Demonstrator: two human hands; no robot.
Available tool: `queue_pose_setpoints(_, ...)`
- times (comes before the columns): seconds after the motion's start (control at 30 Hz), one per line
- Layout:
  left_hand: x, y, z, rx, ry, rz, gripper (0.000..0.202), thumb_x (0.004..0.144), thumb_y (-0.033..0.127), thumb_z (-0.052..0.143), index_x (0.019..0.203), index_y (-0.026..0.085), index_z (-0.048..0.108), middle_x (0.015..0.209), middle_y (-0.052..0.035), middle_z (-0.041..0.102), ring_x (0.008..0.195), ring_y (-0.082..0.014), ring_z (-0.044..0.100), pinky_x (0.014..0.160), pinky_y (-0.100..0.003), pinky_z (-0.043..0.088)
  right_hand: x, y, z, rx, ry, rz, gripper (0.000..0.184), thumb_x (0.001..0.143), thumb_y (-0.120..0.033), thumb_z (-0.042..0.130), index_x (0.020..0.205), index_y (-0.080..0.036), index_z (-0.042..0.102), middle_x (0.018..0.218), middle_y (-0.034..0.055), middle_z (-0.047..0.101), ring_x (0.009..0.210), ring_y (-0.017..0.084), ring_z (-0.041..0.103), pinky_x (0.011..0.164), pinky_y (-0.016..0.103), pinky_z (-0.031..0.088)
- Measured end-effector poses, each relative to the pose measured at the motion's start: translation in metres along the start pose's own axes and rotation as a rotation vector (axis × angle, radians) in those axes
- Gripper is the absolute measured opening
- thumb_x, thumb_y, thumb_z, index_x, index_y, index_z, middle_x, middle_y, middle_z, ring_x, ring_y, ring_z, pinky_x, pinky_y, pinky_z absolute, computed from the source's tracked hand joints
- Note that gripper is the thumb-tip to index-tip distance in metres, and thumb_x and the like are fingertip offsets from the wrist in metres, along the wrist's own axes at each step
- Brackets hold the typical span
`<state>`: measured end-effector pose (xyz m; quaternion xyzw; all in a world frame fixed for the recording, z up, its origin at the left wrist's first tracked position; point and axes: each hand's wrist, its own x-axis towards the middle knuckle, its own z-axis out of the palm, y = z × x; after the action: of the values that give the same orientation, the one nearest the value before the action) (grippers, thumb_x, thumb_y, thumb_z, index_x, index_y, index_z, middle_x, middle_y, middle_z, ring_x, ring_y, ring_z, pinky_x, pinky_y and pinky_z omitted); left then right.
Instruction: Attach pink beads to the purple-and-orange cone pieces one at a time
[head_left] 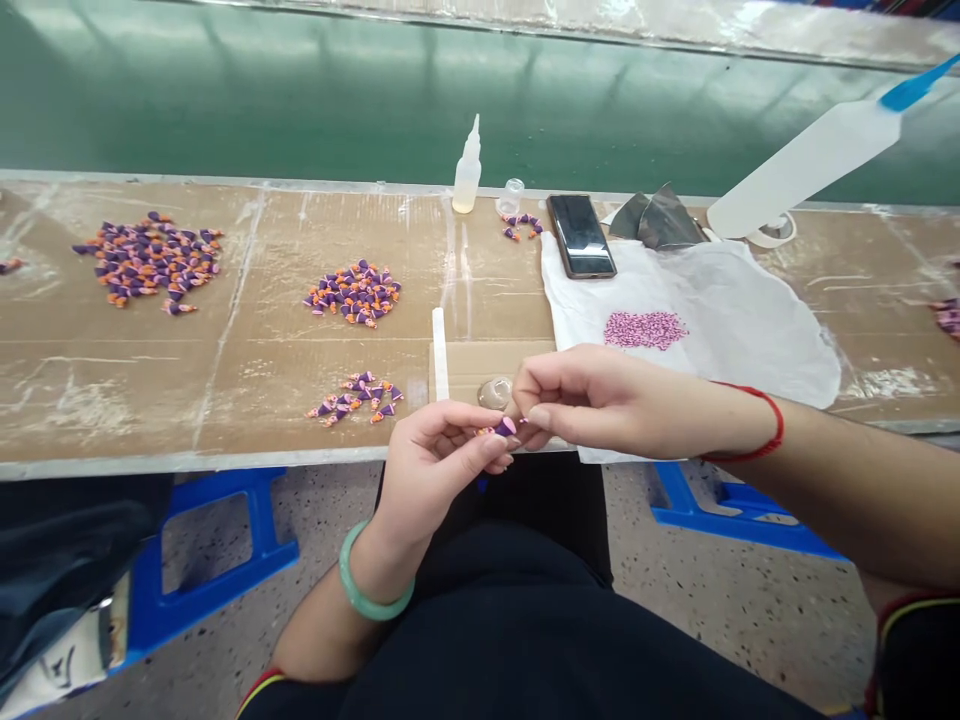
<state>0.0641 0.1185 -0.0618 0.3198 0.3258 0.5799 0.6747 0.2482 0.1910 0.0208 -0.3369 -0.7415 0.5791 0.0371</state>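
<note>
My left hand (439,455) pinches a small purple and orange cone-shaped piece (504,427) just in front of the table's near edge. My right hand (592,400), fingers pressed together, touches the same piece from the right; whether it holds a tiny pink bit I cannot tell. A small pile of the purple and orange pieces (356,395) lies on the brown table (247,370) to the left of my hands. A patch of tiny pink bits (645,329) rests on a white sheet (750,330) just behind my right hand.
Two bigger piles of purple and orange pieces (150,260) (354,292) lie further back. A glue bottle (467,170), a small clear cup (511,196), a phone (580,235), a large white squeeze bottle (810,160) and a glue blob (495,392) are nearby. A green belt (375,100) runs behind.
</note>
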Motion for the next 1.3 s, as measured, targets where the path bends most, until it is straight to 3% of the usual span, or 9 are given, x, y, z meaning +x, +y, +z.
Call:
queue_pose_setpoints(0.2,-0.007,0.002,0.007,0.084,0.02,0.01,0.016,0.071,0.028,0.091,0.08,0.021,0.081,0.072,-0.0032,0.08,0.057,-0.0136,0.074,0.053,-0.018,0.062,-0.01,-0.006,0.005,-0.114,0.063,-0.068,0.015,0.091,-0.028,0.053,0.079,-0.018,0.054,0.069,-0.0012,0.061,0.059,0.009,0.05,0.052,0.021,0.039)
queue_pose_setpoints(0.37,-0.009,0.001,0.013,0.123,0.04,0.019,0.02,0.069,0.033,0.092,0.079,0.02,0.08,0.07,-0.0038,0.079,0.055,-0.0143,0.073,0.053,-0.019,0.063,-0.015,-0.007,0.007,-0.144,0.079,-0.087,0.01,0.087,-0.022,0.053,0.078,-0.018,0.053,0.069,-0.0013,0.063,0.06,0.009,0.052,0.054,0.021,0.041)
queue_pose_setpoints(0.6,-0.008,0.0,0.02,0.092,0.011,0.048,0.013,0.071,0.026,0.091,0.079,0.023,0.081,0.07,-0.0005,0.08,0.056,-0.0107,0.073,0.054,-0.014,0.061,-0.02,-0.005,0.007,-0.183,0.091,-0.098,0.01,0.086,-0.022,0.052,0.078,-0.018,0.055,0.069,-0.0006,0.062,0.059,0.009,0.05,0.053,0.021,0.038)
queue_pose_setpoints(1.13,-0.011,-0.004,0.028,0.184,0.111,0.149,0.021,0.068,0.035,0.092,0.076,0.02,0.079,0.068,-0.0023,0.079,0.054,-0.0139,0.072,0.053,-0.02,0.062,-0.025,-0.008,0.016,-0.281,0.23,-0.185,0.01,0.085,-0.016,0.05,0.076,-0.018,0.053,0.064,-0.0029,0.061,0.053,0.007,0.049,0.05,0.019,0.036)
queue_pose_setpoints(1.3,-0.011,-0.003,0.029,0.205,0.097,0.165,0.021,0.069,0.034,0.092,0.076,0.019,0.078,0.069,-0.0022,0.079,0.055,-0.0139,0.072,0.053,-0.021,0.062,-0.026,-0.007,0.017,-0.323,0.248,-0.218,0.011,0.086,-0.015,0.05,0.076,-0.019,0.052,0.063,-0.0036,0.06,0.053,0.007,0.049,0.05,0.019,0.035)
